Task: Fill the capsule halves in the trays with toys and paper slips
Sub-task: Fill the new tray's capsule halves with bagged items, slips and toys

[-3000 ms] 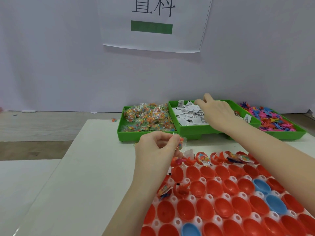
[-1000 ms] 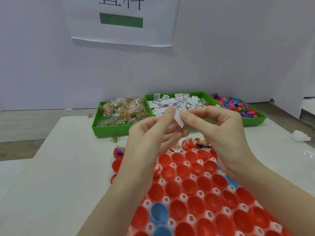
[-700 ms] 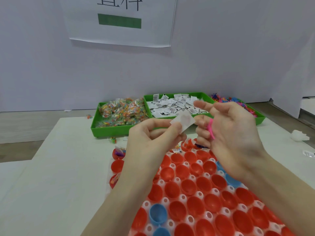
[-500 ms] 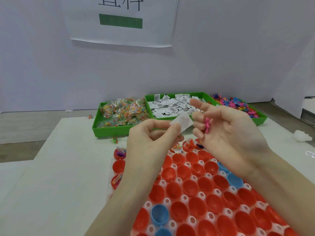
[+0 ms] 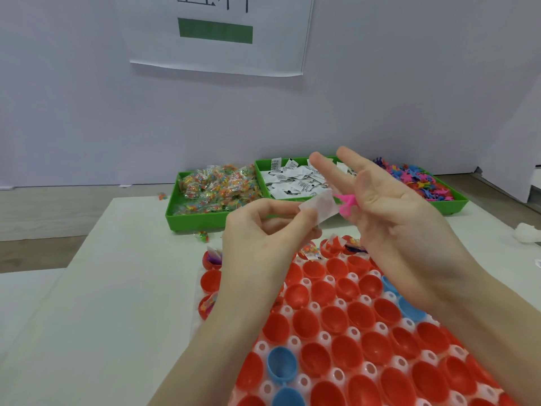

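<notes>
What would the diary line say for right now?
left hand: pinches paper slip | right hand: holds pink toy | capsule tray: mostly unfilled

wall sign [image 5: 216,33], crumpled tissue [image 5: 528,232], white table [image 5: 117,288]

A capsule tray [image 5: 292,342] lies on the desk [image 5: 117,303] at its near edge. Behind it, along the far edge, three bins stand side by side: the packet bin [image 5: 175,213] to the left, the slip bin [image 5: 259,171] in the middle, the toy bin [image 5: 456,202] to the right. A sheet [image 5: 219,33] hangs on the wall [image 5: 73,112] behind them.
</notes>
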A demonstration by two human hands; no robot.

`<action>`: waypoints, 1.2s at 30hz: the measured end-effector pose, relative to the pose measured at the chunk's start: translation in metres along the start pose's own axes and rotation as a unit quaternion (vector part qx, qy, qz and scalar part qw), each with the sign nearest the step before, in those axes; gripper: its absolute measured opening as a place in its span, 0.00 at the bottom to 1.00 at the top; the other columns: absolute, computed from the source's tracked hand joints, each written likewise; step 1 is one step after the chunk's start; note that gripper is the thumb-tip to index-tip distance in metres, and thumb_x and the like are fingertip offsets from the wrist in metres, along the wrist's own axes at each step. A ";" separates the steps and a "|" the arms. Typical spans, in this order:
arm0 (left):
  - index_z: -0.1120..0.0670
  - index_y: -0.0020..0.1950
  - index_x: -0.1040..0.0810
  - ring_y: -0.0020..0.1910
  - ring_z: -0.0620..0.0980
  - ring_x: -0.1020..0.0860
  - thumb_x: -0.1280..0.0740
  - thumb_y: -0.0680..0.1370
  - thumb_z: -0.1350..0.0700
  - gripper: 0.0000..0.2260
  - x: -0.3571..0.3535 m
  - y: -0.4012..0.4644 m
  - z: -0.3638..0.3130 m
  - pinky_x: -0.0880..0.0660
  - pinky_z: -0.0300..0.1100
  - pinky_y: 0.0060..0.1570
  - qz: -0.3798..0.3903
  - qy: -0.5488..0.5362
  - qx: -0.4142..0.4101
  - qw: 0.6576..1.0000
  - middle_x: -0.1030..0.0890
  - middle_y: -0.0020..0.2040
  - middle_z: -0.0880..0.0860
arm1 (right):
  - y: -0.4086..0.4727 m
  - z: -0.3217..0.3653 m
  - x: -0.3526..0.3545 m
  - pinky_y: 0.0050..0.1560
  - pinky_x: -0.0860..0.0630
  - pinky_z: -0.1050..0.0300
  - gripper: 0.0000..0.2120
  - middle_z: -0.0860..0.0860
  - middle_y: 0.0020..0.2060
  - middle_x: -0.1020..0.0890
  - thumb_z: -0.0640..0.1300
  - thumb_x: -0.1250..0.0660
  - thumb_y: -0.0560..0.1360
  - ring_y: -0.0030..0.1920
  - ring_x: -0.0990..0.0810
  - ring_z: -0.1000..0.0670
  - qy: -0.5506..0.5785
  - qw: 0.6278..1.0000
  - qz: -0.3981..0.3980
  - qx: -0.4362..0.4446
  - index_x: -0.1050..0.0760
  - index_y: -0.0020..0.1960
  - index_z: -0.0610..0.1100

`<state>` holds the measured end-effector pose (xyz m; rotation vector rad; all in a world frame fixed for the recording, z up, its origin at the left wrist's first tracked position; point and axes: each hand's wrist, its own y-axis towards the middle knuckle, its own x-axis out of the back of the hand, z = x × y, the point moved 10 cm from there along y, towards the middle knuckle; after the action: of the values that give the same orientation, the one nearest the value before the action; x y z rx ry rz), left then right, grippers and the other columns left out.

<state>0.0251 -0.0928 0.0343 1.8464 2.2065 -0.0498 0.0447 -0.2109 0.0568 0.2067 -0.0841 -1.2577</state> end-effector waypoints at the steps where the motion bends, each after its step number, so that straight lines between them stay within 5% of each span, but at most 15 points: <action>1: 0.59 0.38 0.21 0.34 0.51 0.17 0.29 0.71 0.64 0.03 -0.002 -0.001 -0.001 0.22 0.33 0.34 0.007 -0.017 0.004 1.000 0.17 0.33 0.58 | -0.001 -0.003 -0.004 0.71 0.48 0.43 0.31 0.67 0.53 0.21 0.55 0.44 0.69 0.69 0.36 0.58 -0.013 1.000 0.012 -0.009 0.41 0.71 0.53; 8: 0.63 0.42 0.21 0.32 0.51 0.17 0.31 0.69 0.66 0.03 -0.011 0.000 0.000 0.22 0.33 0.34 0.076 -0.122 0.046 0.988 0.17 0.33 0.58 | 0.002 -0.003 -0.011 0.56 0.37 0.72 0.28 0.75 0.51 0.25 0.54 0.44 0.69 0.66 0.37 0.68 -0.052 0.998 -0.002 0.018 0.44 0.68 0.61; 13: 0.62 0.45 0.19 0.37 0.51 0.16 0.31 0.66 0.59 0.11 -0.007 0.002 -0.007 0.22 0.33 0.36 0.107 -0.078 0.019 0.991 0.16 0.37 0.58 | 0.007 -0.003 -0.017 0.42 0.35 0.85 0.31 0.73 0.55 0.29 0.52 0.44 0.71 0.48 0.30 0.79 -0.076 0.997 0.010 0.026 0.46 0.73 0.53; 18: 0.58 0.40 0.20 0.35 0.48 0.16 0.29 0.62 0.55 0.10 0.005 0.006 -0.016 0.23 0.33 0.35 0.068 -0.019 -0.036 0.997 0.16 0.33 0.53 | 0.012 -0.004 -0.024 0.43 0.32 0.82 0.28 0.65 0.65 0.31 0.51 0.41 0.72 0.58 0.29 0.69 -0.097 0.995 0.017 0.012 0.39 0.71 0.53; 22: 0.56 0.40 0.19 0.35 0.48 0.17 0.27 0.64 0.59 0.07 0.019 0.012 -0.011 0.22 0.33 0.35 0.040 0.023 -0.032 0.998 0.16 0.34 0.53 | 0.013 -0.002 -0.020 0.45 0.26 0.72 0.20 0.59 0.50 0.17 0.55 0.37 0.66 0.48 0.19 0.61 -0.134 0.991 0.029 0.013 0.20 0.53 0.47; 25: 0.57 0.40 0.19 0.33 0.46 0.17 0.27 0.68 0.63 0.04 0.023 0.015 -0.005 0.23 0.32 0.34 0.026 0.108 -0.041 0.993 0.16 0.34 0.51 | 0.011 -0.008 -0.015 0.46 0.22 0.60 0.11 0.45 0.43 0.15 0.49 0.34 0.69 0.44 0.17 0.47 -0.178 0.983 0.023 0.022 0.18 0.47 0.47; 28: 0.55 0.38 0.19 0.36 0.46 0.17 0.27 0.69 0.61 0.03 0.018 0.017 0.007 0.22 0.36 0.38 0.056 0.178 -0.023 0.982 0.16 0.35 0.52 | 0.009 -0.013 -0.010 0.44 0.20 0.60 0.08 0.45 0.38 0.15 0.36 0.31 0.70 0.39 0.17 0.49 -0.213 0.976 0.023 0.044 0.18 0.43 0.48; 30: 0.53 0.37 0.19 0.37 0.46 0.18 0.26 0.68 0.59 0.03 0.014 0.019 0.016 0.23 0.40 0.42 0.084 0.234 -0.012 0.969 0.16 0.36 0.52 | 0.008 -0.023 -0.006 0.42 0.20 0.62 0.09 0.47 0.36 0.15 0.34 0.30 0.70 0.38 0.16 0.50 -0.251 0.967 0.024 0.036 0.19 0.40 0.49; 32: 0.48 0.35 0.19 0.33 0.39 0.23 0.25 0.67 0.55 0.04 0.012 0.020 0.022 0.26 0.34 0.38 0.106 0.317 -0.016 0.942 0.19 0.34 0.46 | 0.007 -0.034 -0.004 0.43 0.20 0.59 0.11 0.49 0.35 0.16 0.34 0.29 0.69 0.38 0.16 0.50 -0.312 0.949 0.026 0.026 0.20 0.38 0.50; 36: 0.43 0.37 0.19 0.32 0.38 0.28 0.24 0.65 0.48 0.05 0.012 0.020 0.041 0.30 0.37 0.36 0.163 0.505 0.006 0.847 0.21 0.35 0.42 | 0.001 -0.053 -0.012 0.37 0.26 0.66 0.07 0.57 0.30 0.20 0.36 0.29 0.70 0.33 0.21 0.58 -0.434 0.898 0.070 0.028 0.18 0.38 0.47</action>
<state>0.0499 -0.0855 -0.0055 2.5841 2.3313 1.2434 0.0513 -0.1932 0.0061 -0.3239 -0.8916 -1.1201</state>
